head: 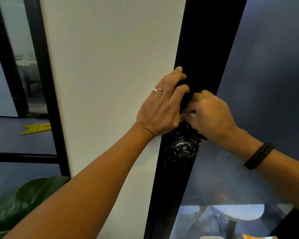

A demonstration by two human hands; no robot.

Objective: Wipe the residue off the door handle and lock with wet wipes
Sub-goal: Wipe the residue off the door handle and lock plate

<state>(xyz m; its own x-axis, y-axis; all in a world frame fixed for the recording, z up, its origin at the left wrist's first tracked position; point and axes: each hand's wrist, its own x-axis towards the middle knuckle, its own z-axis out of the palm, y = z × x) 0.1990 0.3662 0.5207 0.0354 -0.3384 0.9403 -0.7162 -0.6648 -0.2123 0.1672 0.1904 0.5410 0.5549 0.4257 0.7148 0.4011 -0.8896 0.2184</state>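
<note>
A black door frame (202, 49) runs up the middle right, beside a white wall panel. On it, the round black lock (183, 148) is smeared with white residue. My left hand (162, 104) curls its fingers round the black door handle (184, 99), which is mostly hidden by both hands. My right hand (211, 112) pinches a white wet wipe (188, 116) and presses it against the frame just above the lock, below the handle.
The white wall panel (110, 75) fills the centre. A glass door pane (266, 83) lies to the right, with a round white table (240, 213) seen through it. A green plant leaf (24, 200) is at lower left; a yellow floor sign (36, 128) lies beyond.
</note>
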